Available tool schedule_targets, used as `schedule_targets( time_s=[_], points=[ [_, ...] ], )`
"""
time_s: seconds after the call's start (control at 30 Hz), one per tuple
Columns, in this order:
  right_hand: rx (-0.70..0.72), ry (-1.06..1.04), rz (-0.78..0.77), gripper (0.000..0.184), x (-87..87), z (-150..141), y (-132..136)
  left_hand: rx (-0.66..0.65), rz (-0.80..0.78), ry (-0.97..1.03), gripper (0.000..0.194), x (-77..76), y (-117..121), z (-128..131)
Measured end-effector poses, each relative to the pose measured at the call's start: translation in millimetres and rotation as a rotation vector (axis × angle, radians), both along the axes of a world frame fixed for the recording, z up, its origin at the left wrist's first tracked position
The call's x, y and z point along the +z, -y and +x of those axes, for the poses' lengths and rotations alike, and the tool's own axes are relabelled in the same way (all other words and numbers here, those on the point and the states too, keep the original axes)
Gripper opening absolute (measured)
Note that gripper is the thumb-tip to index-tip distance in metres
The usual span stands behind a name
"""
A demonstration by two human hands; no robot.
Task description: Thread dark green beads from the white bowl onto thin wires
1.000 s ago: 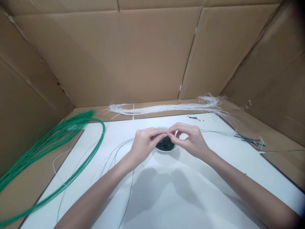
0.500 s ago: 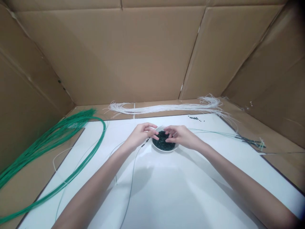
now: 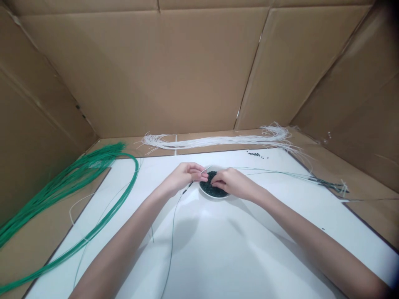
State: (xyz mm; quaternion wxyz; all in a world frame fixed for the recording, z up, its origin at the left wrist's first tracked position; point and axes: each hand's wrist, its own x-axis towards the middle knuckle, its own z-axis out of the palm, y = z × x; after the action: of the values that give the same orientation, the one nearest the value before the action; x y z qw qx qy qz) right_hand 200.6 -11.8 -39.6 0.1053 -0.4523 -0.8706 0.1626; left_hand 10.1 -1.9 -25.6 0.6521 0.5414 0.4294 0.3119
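A small white bowl (image 3: 205, 194) filled with dark green beads sits in the middle of a white board (image 3: 237, 245). My left hand (image 3: 183, 176) pinches a thin green cord (image 3: 172, 232) just left of the bowl; a few dark beads are strung on the cord below my fingers and its pale tip sticks out toward the bowl. My right hand (image 3: 232, 184) lies over the bowl with its fingertips curled down into the beads. Whether those fingers hold a bead is hidden.
A bundle of white cords (image 3: 218, 141) lies along the back edge. A thick bundle of green cords (image 3: 71, 182) curves along the left side. Finished green strands (image 3: 311, 177) and loose beads (image 3: 255, 154) lie at the right. Cardboard walls (image 3: 174, 70) enclose the work area.
Both hands came down from a raised pinch above the bowl. My right hand lowered its fingers into the beads, while my left hand settled beside the bowl with the cord.
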Motion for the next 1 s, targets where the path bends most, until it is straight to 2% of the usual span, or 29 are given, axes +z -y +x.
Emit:
schedule_targets(
  time_s=[0.17, 0.27, 0.37, 0.5, 0.6, 0.7, 0.87, 1.0],
  points=[
    [-0.094, -0.377, -0.023, 0.02, 5.2, 11, 6, -0.018, 0.108, -0.057, 0.018, 3.4, 4, 1],
    [-0.156, -0.685, -0.076, 0.022, 6.3, 17, 7, -0.027, 0.215, -0.076, 0.018, 12.6, 13, 5],
    [-0.169, -0.883, -0.13, 0.021, 8.4, 18, 8, -0.007, 0.361, -0.166, 0.022, 22.0, 26, 8],
    [-0.133, -1.004, -0.147, 0.014, 14.4, 16, 14, 0.091, 0.581, -0.32, 0.026, 29.4, 40, 11],
    [-0.113, -1.05, -0.168, 0.012, 18.1, 15, 19, 0.169, 0.644, -0.372, 0.024, 33.4, 47, 14],
    [-0.112, -1.076, -0.185, 0.013, 20.3, 14, 23, 0.235, 0.704, -0.335, 0.022, 35.8, 53, 17],
    [-0.122, -1.121, -0.175, 0.008, 25.7, 11, 30, 0.226, 0.718, -0.259, 0.019, 37.1, 58, 20],
    [-0.143, -1.125, -0.155, 0.007, 29.9, 9, 33, 0.226, 0.692, -0.221, 0.024, 39.4, 60, 20]
  ],
)
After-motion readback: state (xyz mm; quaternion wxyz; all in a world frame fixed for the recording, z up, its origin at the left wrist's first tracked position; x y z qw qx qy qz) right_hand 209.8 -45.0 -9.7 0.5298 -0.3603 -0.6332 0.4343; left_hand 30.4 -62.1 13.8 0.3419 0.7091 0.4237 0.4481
